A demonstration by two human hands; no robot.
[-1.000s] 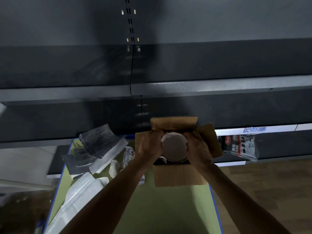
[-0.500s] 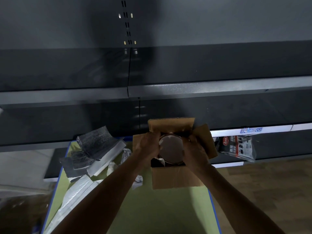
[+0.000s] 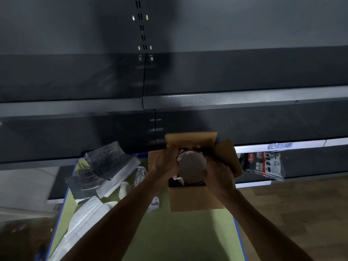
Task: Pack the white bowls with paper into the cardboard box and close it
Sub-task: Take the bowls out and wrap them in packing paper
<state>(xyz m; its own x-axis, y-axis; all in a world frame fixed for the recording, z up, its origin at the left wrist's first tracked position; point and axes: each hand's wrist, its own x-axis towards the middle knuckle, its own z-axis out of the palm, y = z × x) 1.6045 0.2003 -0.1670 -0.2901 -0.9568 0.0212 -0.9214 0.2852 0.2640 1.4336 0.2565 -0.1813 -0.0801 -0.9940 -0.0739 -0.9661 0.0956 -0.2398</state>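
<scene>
A: Where is the bowl right now?
B: Just above the middle of the frame. The white bowl (image 3: 191, 166) sits low in the mouth of the open cardboard box (image 3: 195, 198). The left hand (image 3: 165, 162) and right hand (image 3: 219, 174) each curl round one side of it, gripping

A: How should it go down?
B: I'd lower it level and slowly, both hands together, then draw the fingers straight up. The crumpled paper (image 3: 178, 180) in the box's near-left corner should cushion it, not jam against the wall, and the fit looks tight

A: Anything in the way?
B: The right flap (image 3: 227, 157) stands just behind the right hand and could fold in early. Left of the box on the green table (image 3: 169, 232) lie dark foam sheets (image 3: 105, 159), white wrapping sheets (image 3: 84, 219) and loose paper wads (image 3: 141, 172). A printed packet (image 3: 263, 164) hangs at right on the dark shelving (image 3: 226, 97), well apart
</scene>
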